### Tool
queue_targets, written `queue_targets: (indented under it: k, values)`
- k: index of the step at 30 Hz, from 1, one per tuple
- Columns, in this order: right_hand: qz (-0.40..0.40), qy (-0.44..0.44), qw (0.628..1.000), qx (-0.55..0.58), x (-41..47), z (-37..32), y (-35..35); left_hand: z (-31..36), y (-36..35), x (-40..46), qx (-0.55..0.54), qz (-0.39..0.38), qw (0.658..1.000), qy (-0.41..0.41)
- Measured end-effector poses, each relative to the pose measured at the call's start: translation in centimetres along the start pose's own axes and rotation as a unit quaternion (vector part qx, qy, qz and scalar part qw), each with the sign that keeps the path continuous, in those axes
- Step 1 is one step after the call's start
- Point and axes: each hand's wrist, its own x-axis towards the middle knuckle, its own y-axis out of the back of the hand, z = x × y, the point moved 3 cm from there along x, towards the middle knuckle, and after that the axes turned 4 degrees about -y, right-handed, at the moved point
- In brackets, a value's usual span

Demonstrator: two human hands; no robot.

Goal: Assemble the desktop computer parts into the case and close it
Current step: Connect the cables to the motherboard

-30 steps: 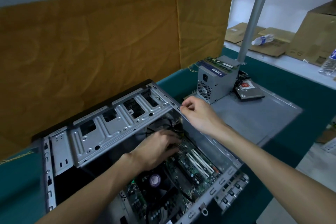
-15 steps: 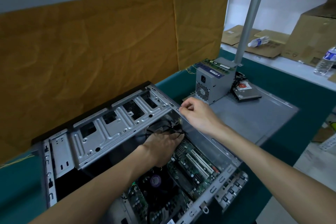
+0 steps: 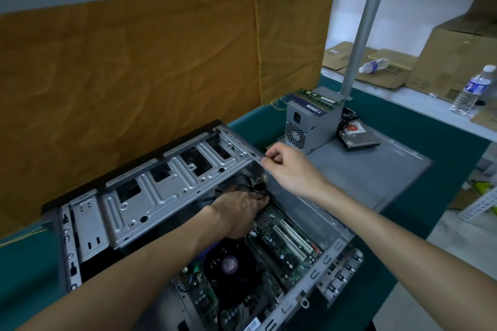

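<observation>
The case [image 3: 150, 207] lies open on the bench [image 3: 419, 126] with only the motherboard [image 3: 285, 244] inside. My left hand [image 3: 236, 212] grips black cables [image 3: 250, 183] within; my right hand [image 3: 287, 166] pinches the case's far rim. Still out, far right: the power supply [image 3: 309, 126], memory sticks [image 3: 317, 98] on it, hard drive [image 3: 360, 137] and side panel [image 3: 376, 169].

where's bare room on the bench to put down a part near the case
The grey side panel lies bare between the right hand and its far corner. Its back edge is crowded by the power supply and hard drive.
</observation>
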Motion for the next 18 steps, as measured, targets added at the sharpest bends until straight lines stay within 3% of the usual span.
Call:
queue_targets:
  k: [2, 5, 7, 8, 10, 12, 14, 18]
  values:
    - [0.045, 0.044, 0.998, -0.014, -0.9, -0.9, 0.6, -0.5, -0.7, -0.2, -0.053, 0.009, 0.999, -0.006]
    - [0.122, 0.210, 0.967, -0.077, -4.8, -2.9, 1.2, -1.5, -2.2, -1.0, -0.160, 0.115, 0.980, 0.005]
    - [0.035, 0.235, 0.960, -0.147, -7.7, -3.4, 0.1, -2.0, -2.9, -1.2, -0.187, 0.149, 0.971, 0.008]
    - [-0.039, 0.198, 0.961, -0.189, -8.7, -3.2, -0.6, -2.1, -3.1, -1.1, -0.187, 0.144, 0.972, 0.014]
    - [-0.183, 0.044, 0.944, -0.273, -9.6, -2.2, -1.7, -2.5, -3.2, -0.6, -0.166, 0.125, 0.978, 0.028]
    - [-0.294, -0.090, 0.885, -0.349, -9.7, -1.3, -2.3, -2.7, -3.2, -0.2, -0.155, 0.118, 0.980, 0.041]
    - [-0.327, -0.134, 0.854, -0.380, -9.1, -0.8, -3.0, -2.9, -3.1, 0.0, -0.163, 0.104, 0.980, 0.039]
    - [-0.312, -0.147, 0.865, -0.364, -6.7, -0.5, -4.1, -2.8, -2.4, 0.1, -0.173, 0.096, 0.980, 0.015]
